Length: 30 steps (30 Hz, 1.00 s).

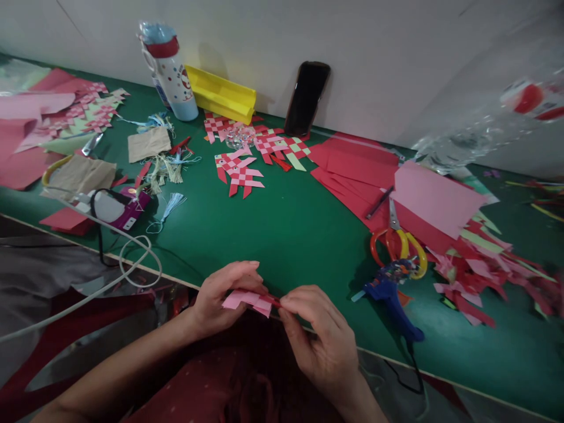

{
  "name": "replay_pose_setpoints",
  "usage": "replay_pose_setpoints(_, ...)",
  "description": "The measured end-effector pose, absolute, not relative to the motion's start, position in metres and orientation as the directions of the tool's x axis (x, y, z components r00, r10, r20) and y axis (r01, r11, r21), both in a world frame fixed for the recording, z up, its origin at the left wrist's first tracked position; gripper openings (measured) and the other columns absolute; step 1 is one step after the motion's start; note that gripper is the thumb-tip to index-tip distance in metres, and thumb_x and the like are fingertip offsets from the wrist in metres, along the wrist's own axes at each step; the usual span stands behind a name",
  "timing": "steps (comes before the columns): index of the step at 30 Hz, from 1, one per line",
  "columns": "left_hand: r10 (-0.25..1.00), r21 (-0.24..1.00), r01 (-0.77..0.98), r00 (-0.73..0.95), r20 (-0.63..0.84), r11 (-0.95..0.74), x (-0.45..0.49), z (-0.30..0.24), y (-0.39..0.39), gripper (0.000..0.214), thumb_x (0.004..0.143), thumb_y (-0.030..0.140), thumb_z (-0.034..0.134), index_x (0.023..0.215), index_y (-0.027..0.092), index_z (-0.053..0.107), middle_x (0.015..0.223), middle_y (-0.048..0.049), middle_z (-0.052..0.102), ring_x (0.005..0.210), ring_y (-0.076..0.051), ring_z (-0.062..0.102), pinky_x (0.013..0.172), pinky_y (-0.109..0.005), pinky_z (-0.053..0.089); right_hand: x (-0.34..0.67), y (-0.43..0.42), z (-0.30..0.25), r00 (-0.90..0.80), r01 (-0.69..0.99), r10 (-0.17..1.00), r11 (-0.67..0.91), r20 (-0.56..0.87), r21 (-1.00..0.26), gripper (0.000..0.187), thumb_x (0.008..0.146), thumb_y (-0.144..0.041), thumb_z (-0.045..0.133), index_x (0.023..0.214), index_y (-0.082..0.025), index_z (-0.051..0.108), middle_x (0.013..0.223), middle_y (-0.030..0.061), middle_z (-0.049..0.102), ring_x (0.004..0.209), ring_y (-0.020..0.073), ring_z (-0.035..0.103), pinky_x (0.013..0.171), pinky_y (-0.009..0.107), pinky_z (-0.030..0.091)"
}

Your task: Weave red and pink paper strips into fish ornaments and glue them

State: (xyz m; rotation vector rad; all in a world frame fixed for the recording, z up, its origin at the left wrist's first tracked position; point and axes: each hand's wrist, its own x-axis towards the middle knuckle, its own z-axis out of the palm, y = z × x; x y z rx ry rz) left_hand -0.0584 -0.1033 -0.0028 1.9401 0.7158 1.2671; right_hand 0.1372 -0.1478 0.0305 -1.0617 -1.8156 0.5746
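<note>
head-worn camera | faces forward, down | near green table (pixel 286 226) | right edge perhaps blurred

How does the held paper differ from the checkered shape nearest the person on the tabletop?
The held paper is in the left hand, its red end at the right hand's fingertips; the checkered shape lies on the green tabletop. The held paper shows mostly plain pink; the checkered shape alternates red and pink. Fingers partly hide the held paper, while no hand touches the checkered shape. Both combine pink and red.
</note>
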Motion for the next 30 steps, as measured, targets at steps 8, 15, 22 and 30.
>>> replay_pose_setpoints(8,0.883,0.92,0.101,0.338,0.326,-0.379,-0.057,-0.004,-0.111,0.056,0.084,0.01,0.064,0.136,0.021,0.046,0.09,-0.0037,0.072,0.082,-0.014,0.069,0.08,-0.027,0.055,0.141,-0.146,0.02,-0.138,0.501,0.899,0.426,0.416,-0.754,0.025,0.086,-0.004,0.06,0.103,-0.021,0.06,0.092,0.0041,0.067,0.085,0.0161,0.064,0.076,0.031,0.054)
replay_pose_setpoints(15,0.947,0.998,0.03,0.318,-0.054,0.047,-0.057,-0.001,-0.113,0.054,0.084,0.02,0.068,0.133,0.021,0.046,0.085,0.0007,0.065,0.07,-0.009,0.06,0.067,-0.019,0.05,0.147,-0.147,0.02,-0.031,0.605,0.94,0.288,0.339,-0.743,0.012,0.091,-0.016,0.059,0.1,-0.023,0.061,0.091,0.0015,0.068,0.084,0.014,0.066,0.076,0.026,0.053)
replay_pose_setpoints(22,0.913,0.968,-0.08,0.357,-0.195,0.238,-0.054,0.001,-0.111,0.055,0.083,0.023,0.069,0.132,0.021,0.044,0.089,0.0001,0.061,0.073,-0.009,0.056,0.066,-0.018,0.049,0.145,-0.146,0.017,0.013,0.618,0.953,0.23,0.302,-0.752,0.009,0.091,-0.02,0.06,0.099,-0.024,0.062,0.088,0.0003,0.069,0.078,0.0136,0.067,0.073,0.024,0.054)
replay_pose_setpoints(30,0.909,0.961,-0.064,0.347,-0.23,0.268,-0.053,0.004,-0.11,0.059,0.079,0.022,0.071,0.13,0.021,0.043,0.093,-0.0003,0.061,0.077,-0.01,0.056,0.069,-0.02,0.048,0.148,-0.146,0.009,0.057,0.618,0.968,0.157,0.243,-0.77,0.01,0.091,-0.027,0.06,0.099,-0.023,0.065,0.085,0.0014,0.071,0.074,0.0155,0.068,0.07,0.027,0.057)
